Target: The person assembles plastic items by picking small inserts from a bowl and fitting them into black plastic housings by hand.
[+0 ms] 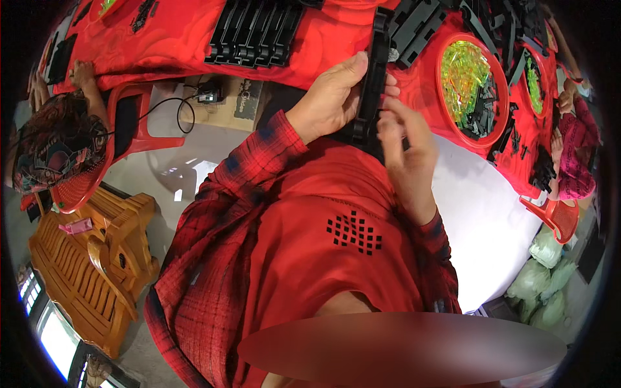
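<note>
My left hand (332,96) is closed around a long black plastic strip-like part (373,81), its thumb along the near side and its fingertips showing past the far side. The part stands lengthwise in front of me, its lower end over my lap and its upper end over the table. My right hand (411,145) is at the lower right side of the part, with fingers bent inward and slightly blurred. Whatever those fingers may pinch is too small or hidden to make out.
On the red-covered table (174,48) lies a row of similar black parts (253,32). At right stand a red basin (503,123) of yellow-green clear pieces and black bits, and more black parts (414,29). Other people sit at both sides. A wooden bench (84,258) is behind left.
</note>
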Demonstrator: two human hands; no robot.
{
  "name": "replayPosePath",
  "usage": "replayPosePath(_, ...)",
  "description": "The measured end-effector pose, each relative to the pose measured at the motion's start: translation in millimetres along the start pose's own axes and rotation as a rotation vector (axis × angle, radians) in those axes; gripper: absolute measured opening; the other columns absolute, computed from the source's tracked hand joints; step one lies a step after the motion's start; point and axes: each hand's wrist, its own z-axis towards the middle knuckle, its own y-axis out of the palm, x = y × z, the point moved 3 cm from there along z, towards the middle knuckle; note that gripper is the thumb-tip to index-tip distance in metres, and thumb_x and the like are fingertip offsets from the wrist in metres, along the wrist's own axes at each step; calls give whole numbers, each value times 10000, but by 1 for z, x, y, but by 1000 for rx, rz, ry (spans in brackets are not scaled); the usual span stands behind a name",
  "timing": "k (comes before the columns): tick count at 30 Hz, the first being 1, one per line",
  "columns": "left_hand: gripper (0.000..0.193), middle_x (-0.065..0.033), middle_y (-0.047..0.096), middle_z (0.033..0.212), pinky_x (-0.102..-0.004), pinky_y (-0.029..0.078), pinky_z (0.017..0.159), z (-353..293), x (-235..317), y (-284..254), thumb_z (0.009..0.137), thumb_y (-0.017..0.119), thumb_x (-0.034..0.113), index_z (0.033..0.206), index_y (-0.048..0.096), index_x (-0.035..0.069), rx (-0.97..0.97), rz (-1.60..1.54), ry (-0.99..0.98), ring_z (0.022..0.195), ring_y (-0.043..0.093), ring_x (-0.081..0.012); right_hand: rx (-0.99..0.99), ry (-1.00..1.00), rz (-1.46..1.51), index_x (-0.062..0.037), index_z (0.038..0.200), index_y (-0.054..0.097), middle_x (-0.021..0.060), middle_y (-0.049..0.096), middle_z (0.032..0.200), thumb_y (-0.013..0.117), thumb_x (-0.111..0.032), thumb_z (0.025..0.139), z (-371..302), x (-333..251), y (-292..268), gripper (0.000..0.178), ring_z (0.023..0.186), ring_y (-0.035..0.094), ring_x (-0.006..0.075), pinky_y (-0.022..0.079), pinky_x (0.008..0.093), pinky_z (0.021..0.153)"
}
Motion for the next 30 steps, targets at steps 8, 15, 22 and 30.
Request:
replayPosePath(8,474,-159,673,1052,-432,561,902,7,-15,-16,1077,353,398,1136,583,-12,-137,-242,-110,960,677,-260,202,-205,-154,-4,1084,676,89,612,889,676,77,846,21,-12,-4,251,719,563,181,468,293,589)
replayPosePath(15,486,-158,682,1022,-405,555,896,5,-18,-18,1073,367,403,1182,589,-15,-193,-311,-181,949,676,-244,235,-285,-176,-9,1084,678,94,578,889,673,98,822,21,-10,-3,283,740,558,192,459,283,598)
replayPosePath(22,402,-97,661,1018,-333,570,815,2,-16,-9,1076,392,358,1211,576,27,-5,-6,-58,920,660,-188,37,-211,-310,-30,1235,614,122,555,1001,767,-43,741,20,-13,-2,518,933,524,262,426,377,800)
replayPosePath(30,267,-3,618,1005,-263,533,766,-1,-22,-4,1070,448,292,1131,583,70,-38,126,-2,867,601,-97,-79,-88,-532,-69,1307,533,131,507,1105,776,-118,719,21,4,9,639,1074,493,309,344,429,918)
